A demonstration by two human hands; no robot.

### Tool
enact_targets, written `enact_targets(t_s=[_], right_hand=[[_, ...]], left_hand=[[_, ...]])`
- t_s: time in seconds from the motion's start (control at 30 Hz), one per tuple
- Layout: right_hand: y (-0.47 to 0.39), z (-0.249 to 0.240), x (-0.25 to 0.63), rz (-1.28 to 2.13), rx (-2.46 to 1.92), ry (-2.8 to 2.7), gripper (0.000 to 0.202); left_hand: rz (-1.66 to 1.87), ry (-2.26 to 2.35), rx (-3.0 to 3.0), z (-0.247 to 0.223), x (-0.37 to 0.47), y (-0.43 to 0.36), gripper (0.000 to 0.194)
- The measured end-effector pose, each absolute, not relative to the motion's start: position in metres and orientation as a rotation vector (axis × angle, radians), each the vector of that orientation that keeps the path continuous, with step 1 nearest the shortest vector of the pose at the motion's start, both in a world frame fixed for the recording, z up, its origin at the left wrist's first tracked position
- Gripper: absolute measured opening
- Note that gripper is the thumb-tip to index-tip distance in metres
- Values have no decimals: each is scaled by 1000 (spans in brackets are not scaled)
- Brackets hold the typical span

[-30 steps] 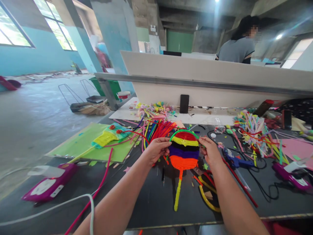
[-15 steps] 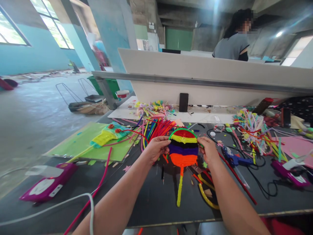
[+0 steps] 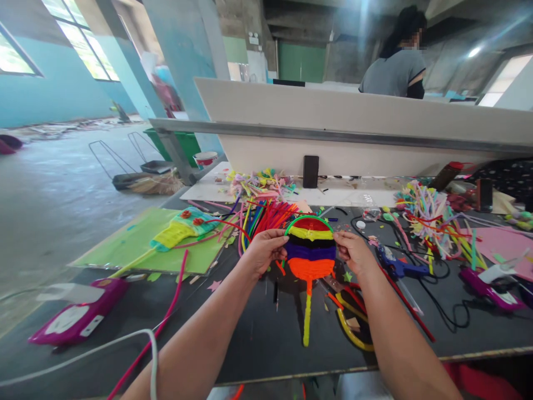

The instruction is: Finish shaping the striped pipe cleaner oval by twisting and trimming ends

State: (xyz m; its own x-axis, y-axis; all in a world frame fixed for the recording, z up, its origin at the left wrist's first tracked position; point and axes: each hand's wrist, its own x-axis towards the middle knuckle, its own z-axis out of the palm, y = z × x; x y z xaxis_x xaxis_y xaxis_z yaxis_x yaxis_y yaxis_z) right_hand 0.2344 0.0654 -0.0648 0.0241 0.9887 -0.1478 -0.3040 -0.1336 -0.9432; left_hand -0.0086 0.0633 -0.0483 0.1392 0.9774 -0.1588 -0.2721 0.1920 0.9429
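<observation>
Between my hands, above the dark table, is a round fan-shaped craft of pipe cleaners [image 3: 311,253]. Its bands are red, yellow, black, purple and orange under a green rim, and its orange and yellow handle points down toward me. My left hand [image 3: 268,251] pinches the rim at the left edge. On the opposite edge, my right hand [image 3: 348,251] grips it the same way. Behind the craft lies a bundle of red and coloured pipe cleaners [image 3: 277,218]. A yellow pipe-cleaner loop [image 3: 350,330] rests near my right forearm.
A blue glue gun [image 3: 402,266] with a black cord lies to the right. Purple power strips [image 3: 79,314] sit on both sides. At left, a yellow and teal craft [image 3: 179,229] lies on a green sheet [image 3: 108,244]. A phone [image 3: 310,172] stands against the white board. Beyond it sits a person [image 3: 393,75].
The view has shifted slightly. Both hands still hold the craft's edges; my right fingers now lie more visibly over the rim.
</observation>
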Motion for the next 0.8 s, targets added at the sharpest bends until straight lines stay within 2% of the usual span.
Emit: enact_targets(t_s=[0.33, 0.63, 0.8], right_hand=[[65, -60, 243, 1509, -1087, -1001, 31], [62, -63, 229, 1226, -1188, -1123, 22], [58, -61, 223, 1182, -1114, -1112, 18]], left_hand=[[1135, 1000, 954, -45, -11, 62, 31], [1140, 1003, 1036, -49, -15, 64, 32], [1042, 981, 1111, -51, -19, 66, 29]])
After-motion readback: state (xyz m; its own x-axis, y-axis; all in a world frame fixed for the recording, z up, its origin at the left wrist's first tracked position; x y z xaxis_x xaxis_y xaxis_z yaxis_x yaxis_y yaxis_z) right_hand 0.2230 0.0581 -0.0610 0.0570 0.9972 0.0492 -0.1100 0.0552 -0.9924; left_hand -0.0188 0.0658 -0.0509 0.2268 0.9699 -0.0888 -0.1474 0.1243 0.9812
